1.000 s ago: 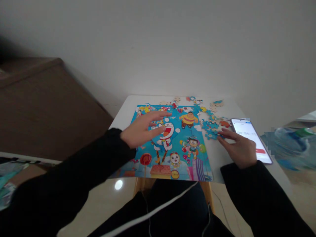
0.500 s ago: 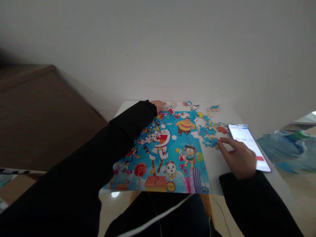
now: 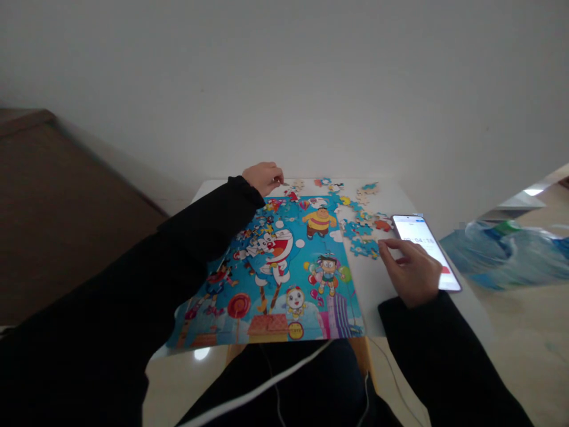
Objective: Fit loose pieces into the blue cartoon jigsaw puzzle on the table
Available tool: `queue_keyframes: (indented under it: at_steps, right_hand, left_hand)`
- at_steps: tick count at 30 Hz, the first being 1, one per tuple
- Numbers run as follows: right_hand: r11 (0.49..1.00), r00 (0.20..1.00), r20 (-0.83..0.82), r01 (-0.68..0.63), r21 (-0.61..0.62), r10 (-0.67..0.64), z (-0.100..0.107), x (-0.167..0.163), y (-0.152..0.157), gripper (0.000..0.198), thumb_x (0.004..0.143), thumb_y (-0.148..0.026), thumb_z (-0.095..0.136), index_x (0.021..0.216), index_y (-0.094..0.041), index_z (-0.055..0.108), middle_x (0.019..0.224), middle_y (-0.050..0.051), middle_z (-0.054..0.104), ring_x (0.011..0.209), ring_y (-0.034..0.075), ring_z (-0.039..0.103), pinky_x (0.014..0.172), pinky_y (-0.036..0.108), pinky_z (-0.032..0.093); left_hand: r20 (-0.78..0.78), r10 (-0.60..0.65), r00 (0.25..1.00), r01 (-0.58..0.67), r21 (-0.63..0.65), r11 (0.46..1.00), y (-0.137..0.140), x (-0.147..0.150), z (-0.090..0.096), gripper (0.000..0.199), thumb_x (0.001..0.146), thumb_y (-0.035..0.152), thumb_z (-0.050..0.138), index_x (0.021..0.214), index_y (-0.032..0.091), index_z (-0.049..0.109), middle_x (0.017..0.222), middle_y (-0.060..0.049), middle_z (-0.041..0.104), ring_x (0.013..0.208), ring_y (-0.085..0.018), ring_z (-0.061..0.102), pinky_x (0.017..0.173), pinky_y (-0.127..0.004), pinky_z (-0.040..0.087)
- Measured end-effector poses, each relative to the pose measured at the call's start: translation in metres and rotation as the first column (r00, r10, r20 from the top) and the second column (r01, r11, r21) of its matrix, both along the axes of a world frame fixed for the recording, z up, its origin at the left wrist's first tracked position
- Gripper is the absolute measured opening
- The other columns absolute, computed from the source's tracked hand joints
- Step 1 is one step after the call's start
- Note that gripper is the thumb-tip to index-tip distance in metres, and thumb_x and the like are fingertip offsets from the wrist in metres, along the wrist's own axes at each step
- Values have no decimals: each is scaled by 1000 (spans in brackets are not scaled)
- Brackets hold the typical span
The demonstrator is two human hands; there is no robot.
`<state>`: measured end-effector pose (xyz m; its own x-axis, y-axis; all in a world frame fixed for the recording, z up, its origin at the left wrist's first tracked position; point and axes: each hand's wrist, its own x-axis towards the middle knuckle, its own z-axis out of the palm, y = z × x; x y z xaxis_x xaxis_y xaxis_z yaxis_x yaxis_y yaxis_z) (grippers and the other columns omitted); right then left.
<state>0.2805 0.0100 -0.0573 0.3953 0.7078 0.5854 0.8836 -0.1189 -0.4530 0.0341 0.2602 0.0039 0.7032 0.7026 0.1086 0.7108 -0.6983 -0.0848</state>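
Note:
A colourful cartoon puzzle picture (image 3: pixel 262 296) lies on the white table in front of me, with small pieces scattered over its left side. Past its far left edge, my left hand (image 3: pixel 264 178) is closed in a pinch on a small puzzle piece (image 3: pixel 283 184), seen nearly edge-on. My right hand (image 3: pixel 413 273) hovers right of the picture, thumb and finger pinched together beside loose puzzle pieces (image 3: pixel 364 248); anything between its fingertips is too small to make out. My left sleeve covers part of the picture's left side.
A phone (image 3: pixel 447 261) showing a timer lies under and beside my right hand. More loose pieces (image 3: pixel 368 188) spread along the far right of the white table (image 3: pixel 373 296). A wall stands behind, a brown cabinet (image 3: pixel 66 196) at left. A white cable (image 3: pixel 262 391) crosses my lap.
My left hand has risen from the far edge pieces, its fingers now bent in a pinch with a piece. My right hand keeps its pinch beside the pieces. The view has shifted slightly.

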Motion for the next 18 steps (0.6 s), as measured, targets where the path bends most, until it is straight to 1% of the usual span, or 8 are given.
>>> queue_keyframes:
  at_steps: [2,4,6,9,11,13,15,18]
  right_hand:
    - [999,991,-132,-36,-3,36,5,-6,-2,29,79,-43,54,76,-18,70,77,6,70,54,14,58,49,26,45]
    - [992,935,-333,-127,0,120,13,-18,-6,29,78,-43,55,79,-18,70,80,6,70,65,16,62,52,27,48]
    - [961,811,-535,-277,4,236,22,-32,-12,28,77,-44,57,81,-19,69,82,6,71,72,18,63,52,27,48]
    - [864,577,-718,-498,70,390,37,-53,-21,26,77,-41,59,88,-20,68,77,4,70,70,16,63,49,24,45]
    - [798,434,-774,-583,149,461,45,-64,-25,26,77,-38,61,96,-22,66,76,2,69,65,12,61,49,21,44]
    - [748,340,-796,-633,200,501,50,-70,-27,29,75,-36,63,101,-23,64,74,-1,68,59,9,58,48,20,44]
    - [733,312,-805,-647,209,505,53,-74,-27,31,74,-35,65,103,-22,63,70,-2,66,54,8,56,46,19,43]
    - [761,332,-814,-620,192,476,53,-78,-27,30,74,-34,65,100,-20,63,66,-2,64,53,8,54,45,20,41]
  left_hand:
    - [104,-157,982,136,187,973,-43,-6,8,26,89,24,41,97,17,65,98,-9,63,97,-20,55,78,-30,45]
    - [141,-334,932,284,292,913,-98,-12,12,29,93,22,36,100,22,64,97,-6,65,95,-18,57,78,-32,47]
    - [189,-454,871,372,352,859,-153,-19,13,29,92,17,38,105,27,62,97,-1,66,93,-17,59,82,-34,48]
    - [280,-534,798,425,366,828,-214,-25,8,37,90,11,40,116,32,55,99,2,66,97,-15,60,93,-32,46]
    - [366,-526,768,432,312,846,-233,-27,5,43,89,10,42,124,35,49,102,3,66,101,-16,59,98,-33,43]
    - [409,-501,763,419,276,865,-240,-27,2,47,89,9,41,126,37,47,104,4,66,104,-16,59,100,-33,42]
    - [397,-490,776,401,288,870,-239,-26,0,48,89,6,38,125,38,47,104,5,66,104,-15,59,101,-33,43]
    - [334,-523,784,406,362,839,-235,-26,0,45,90,6,38,124,33,49,103,3,66,104,-15,59,102,-31,42]
